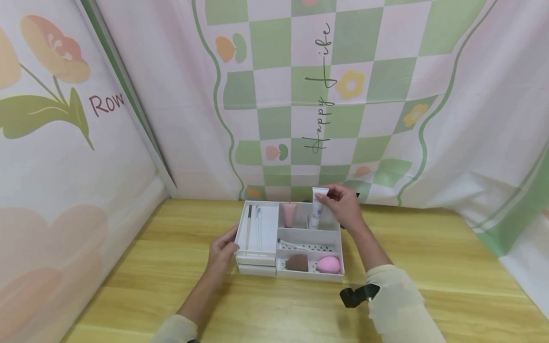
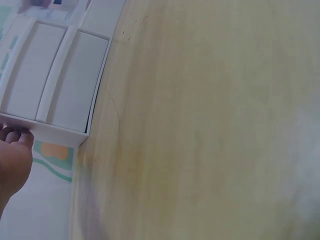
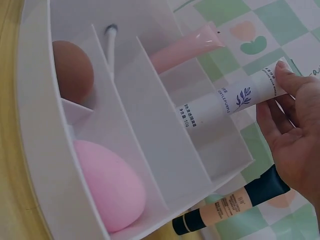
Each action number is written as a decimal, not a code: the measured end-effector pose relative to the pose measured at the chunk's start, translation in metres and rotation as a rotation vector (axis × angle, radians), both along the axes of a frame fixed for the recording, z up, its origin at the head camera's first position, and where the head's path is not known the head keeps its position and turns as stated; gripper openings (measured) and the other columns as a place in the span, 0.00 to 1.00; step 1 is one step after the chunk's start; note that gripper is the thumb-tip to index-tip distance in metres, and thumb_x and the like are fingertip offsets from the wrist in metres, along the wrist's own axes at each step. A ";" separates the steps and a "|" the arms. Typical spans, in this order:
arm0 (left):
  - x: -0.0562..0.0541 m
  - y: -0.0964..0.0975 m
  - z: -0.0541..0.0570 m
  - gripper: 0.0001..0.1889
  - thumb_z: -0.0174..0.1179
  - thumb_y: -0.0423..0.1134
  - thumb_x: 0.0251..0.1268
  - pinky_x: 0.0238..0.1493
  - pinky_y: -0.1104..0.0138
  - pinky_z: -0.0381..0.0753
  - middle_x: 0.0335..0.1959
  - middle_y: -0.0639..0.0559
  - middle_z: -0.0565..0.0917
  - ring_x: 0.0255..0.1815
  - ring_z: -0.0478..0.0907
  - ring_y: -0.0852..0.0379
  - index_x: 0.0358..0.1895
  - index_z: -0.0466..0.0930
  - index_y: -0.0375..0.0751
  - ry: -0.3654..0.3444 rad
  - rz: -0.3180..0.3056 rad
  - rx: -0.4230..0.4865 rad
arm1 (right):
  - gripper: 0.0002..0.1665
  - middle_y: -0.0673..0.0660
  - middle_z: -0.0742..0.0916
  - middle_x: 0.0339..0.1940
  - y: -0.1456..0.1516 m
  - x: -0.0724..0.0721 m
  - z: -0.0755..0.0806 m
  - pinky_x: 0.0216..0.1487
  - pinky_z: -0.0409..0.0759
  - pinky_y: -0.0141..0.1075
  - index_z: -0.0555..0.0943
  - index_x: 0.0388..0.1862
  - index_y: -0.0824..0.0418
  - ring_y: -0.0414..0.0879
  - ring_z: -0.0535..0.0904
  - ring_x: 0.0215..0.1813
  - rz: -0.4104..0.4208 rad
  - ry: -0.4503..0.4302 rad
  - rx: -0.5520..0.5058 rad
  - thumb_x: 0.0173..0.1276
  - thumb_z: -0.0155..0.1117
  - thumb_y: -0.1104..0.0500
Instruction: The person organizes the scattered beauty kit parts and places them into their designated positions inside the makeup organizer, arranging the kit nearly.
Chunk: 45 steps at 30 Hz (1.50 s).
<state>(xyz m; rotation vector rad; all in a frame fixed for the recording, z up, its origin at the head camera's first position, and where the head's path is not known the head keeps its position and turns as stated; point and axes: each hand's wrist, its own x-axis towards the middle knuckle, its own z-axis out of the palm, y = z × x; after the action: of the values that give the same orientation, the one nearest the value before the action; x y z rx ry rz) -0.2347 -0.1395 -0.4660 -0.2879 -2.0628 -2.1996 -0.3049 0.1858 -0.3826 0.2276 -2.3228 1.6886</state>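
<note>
My right hand (image 1: 345, 207) pinches a white cream tube (image 3: 232, 102) with a purple plant print between thumb and fingers, near its flat end. The tube's lower end reaches into the back right compartment of a white desktop organizer (image 1: 267, 228). A pink tube (image 1: 289, 214) stands in the compartment beside it. My left hand (image 1: 222, 250) touches the organizer's left side, with its thumb near the front corner. In the left wrist view its fingertips lie against the side wall by the two drawers (image 2: 75, 80). A brown sponge (image 3: 73, 71) and pink egg-shaped sponge (image 3: 110, 185) sit in front compartments.
Two slim brushes (image 1: 249, 224) lie in the organizer's left tray, and a white-handled brush (image 1: 293, 245) lies in the middle compartment. A beige tube with dark ends (image 3: 225, 207) stands outside the organizer, near my right hand. A printed curtain (image 1: 313, 119) hangs behind the wooden table (image 1: 407, 286).
</note>
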 end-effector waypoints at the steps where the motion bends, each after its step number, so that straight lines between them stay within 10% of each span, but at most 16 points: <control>1: 0.000 0.000 0.001 0.33 0.48 0.24 0.58 0.67 0.75 0.75 0.76 0.38 0.68 0.78 0.65 0.39 0.72 0.66 0.29 -0.002 0.002 0.000 | 0.20 0.59 0.88 0.43 0.000 0.000 -0.002 0.42 0.82 0.19 0.81 0.53 0.75 0.26 0.80 0.37 -0.002 0.004 0.010 0.67 0.69 0.63; 19: 0.000 0.002 0.003 0.33 0.47 0.23 0.57 0.64 0.79 0.76 0.75 0.35 0.68 0.77 0.65 0.36 0.71 0.66 0.27 -0.002 0.011 0.023 | 0.16 0.68 0.89 0.42 -0.010 0.004 -0.027 0.44 0.82 0.19 0.84 0.49 0.70 0.27 0.81 0.37 -0.016 0.021 0.125 0.67 0.70 0.60; 33: 0.001 0.001 0.002 0.33 0.47 0.24 0.59 0.65 0.79 0.74 0.76 0.35 0.68 0.78 0.64 0.37 0.72 0.66 0.27 -0.002 0.006 0.002 | 0.15 0.68 0.89 0.41 -0.011 0.006 -0.034 0.53 0.90 0.45 0.84 0.49 0.70 0.58 0.88 0.49 -0.025 0.032 0.213 0.67 0.69 0.62; 45: 0.000 0.001 0.000 0.33 0.47 0.24 0.58 0.65 0.78 0.75 0.76 0.36 0.68 0.78 0.64 0.38 0.72 0.66 0.28 -0.005 0.010 0.007 | 0.15 0.68 0.89 0.39 -0.009 0.007 -0.033 0.51 0.90 0.42 0.85 0.49 0.70 0.58 0.88 0.48 -0.006 0.063 0.207 0.67 0.69 0.62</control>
<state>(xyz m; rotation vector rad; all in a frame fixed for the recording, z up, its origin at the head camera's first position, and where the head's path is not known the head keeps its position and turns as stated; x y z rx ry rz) -0.2351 -0.1384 -0.4655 -0.2713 -2.0535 -2.2038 -0.2977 0.1772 -0.4161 0.3086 -2.4473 1.4160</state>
